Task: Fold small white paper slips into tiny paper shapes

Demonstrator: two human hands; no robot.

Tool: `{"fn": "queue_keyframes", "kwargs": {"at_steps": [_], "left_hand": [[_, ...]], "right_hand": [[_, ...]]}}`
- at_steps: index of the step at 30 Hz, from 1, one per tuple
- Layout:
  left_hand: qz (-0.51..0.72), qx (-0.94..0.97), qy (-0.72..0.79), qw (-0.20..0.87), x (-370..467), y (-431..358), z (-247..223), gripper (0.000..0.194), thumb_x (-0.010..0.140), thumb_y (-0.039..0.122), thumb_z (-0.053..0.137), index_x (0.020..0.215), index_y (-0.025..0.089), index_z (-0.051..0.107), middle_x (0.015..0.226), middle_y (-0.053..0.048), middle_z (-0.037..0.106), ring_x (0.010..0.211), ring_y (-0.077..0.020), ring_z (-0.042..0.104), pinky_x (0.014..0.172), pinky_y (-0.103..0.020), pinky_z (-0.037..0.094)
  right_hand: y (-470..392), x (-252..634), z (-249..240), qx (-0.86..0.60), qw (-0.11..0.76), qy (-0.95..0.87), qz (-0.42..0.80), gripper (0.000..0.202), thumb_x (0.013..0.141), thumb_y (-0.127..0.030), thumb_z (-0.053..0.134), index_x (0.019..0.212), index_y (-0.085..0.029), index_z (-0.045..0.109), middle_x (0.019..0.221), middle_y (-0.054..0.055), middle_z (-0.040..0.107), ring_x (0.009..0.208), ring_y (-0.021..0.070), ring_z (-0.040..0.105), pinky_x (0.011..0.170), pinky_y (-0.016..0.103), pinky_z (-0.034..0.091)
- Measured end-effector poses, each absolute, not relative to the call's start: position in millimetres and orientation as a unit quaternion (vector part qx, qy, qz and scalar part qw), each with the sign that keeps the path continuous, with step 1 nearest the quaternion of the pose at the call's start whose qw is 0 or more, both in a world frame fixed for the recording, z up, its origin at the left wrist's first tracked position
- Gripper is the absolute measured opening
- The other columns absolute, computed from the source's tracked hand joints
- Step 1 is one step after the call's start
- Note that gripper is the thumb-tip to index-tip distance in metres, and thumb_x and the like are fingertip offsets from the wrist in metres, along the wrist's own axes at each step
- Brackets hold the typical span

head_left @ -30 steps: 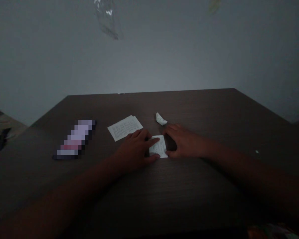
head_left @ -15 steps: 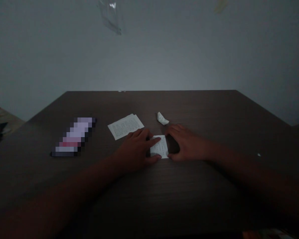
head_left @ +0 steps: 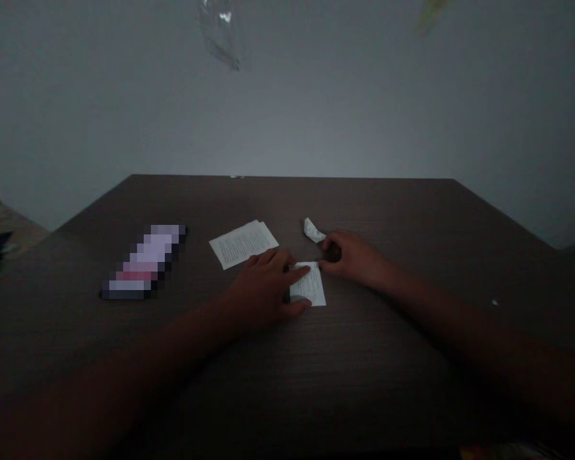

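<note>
A small square of printed paper lies flat on the dark table. My left hand rests over its left side, fingers spread, with the index finger and thumb lying on the sheet. My right hand is just beyond the paper's upper right corner. Its thumb and index finger are apart with nothing visible between them, the thumb tip by that corner. The index fingertip is close to a small folded piece of white paper; whether they touch, I cannot tell.
A few printed sheets lie stacked behind my left hand. Farther left is a phone with a blurred-out screen. A tiny white scrap lies at the right. The table meets a pale wall, where a clear plastic bag hangs.
My right hand has moved away from the square paper's right edge, up toward the folded piece. My left hand has stayed in place on the sheet.
</note>
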State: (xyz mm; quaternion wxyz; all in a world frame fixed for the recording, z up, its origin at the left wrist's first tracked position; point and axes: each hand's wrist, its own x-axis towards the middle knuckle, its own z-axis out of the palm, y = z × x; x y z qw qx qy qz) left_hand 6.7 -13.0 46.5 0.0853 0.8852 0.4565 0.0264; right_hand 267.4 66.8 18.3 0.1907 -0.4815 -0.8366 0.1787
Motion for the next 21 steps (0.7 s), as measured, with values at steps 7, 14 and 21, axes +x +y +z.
{"fn": "queue_keyframes", "kwargs": {"at_steps": [7, 14, 21], "left_hand": [[0.027, 0.883, 0.459, 0.094, 5.7, -12.0, 46.5, 0.065, 0.107, 0.052, 0.077, 0.167, 0.029, 0.068, 0.154, -0.016, 0.069, 0.146, -0.0420, 0.064, 0.125, -0.064, 0.054], [0.038, 0.889, 0.449, 0.081, 2.3, -9.7, 40.5, 0.066, 0.107, 0.053, 0.080, 0.167, 0.027, 0.069, 0.149, -0.016, 0.069, 0.141, -0.0408, 0.067, 0.122, -0.063, 0.057], [0.044, 0.889, 0.448, 0.082, 2.0, -9.9, 40.2, 0.065, 0.106, 0.052, 0.080, 0.165, 0.027, 0.070, 0.149, -0.016, 0.070, 0.140, -0.0411, 0.067, 0.121, -0.064, 0.057]], "right_hand": [[66.2, 261.8, 16.9, -0.507, 0.210, -0.824, 0.142, 0.023, 0.090, -0.033, 0.090, 0.094, -0.027, 0.069, 0.106, 0.008, 0.079, 0.098, 0.0306, 0.075, 0.086, 0.042, 0.058], [56.7, 269.6, 21.0, -0.474, 0.196, -0.842, 0.169, 0.028, 0.085, -0.032, 0.092, 0.100, -0.025, 0.069, 0.115, 0.010, 0.078, 0.107, 0.0318, 0.075, 0.094, 0.044, 0.058], [62.0, 258.8, 18.2, -0.531, 0.208, -0.806, 0.162, 0.033, 0.086, -0.028, 0.092, 0.085, -0.027, 0.059, 0.102, 0.007, 0.074, 0.100, 0.0292, 0.073, 0.089, 0.041, 0.055]]}}
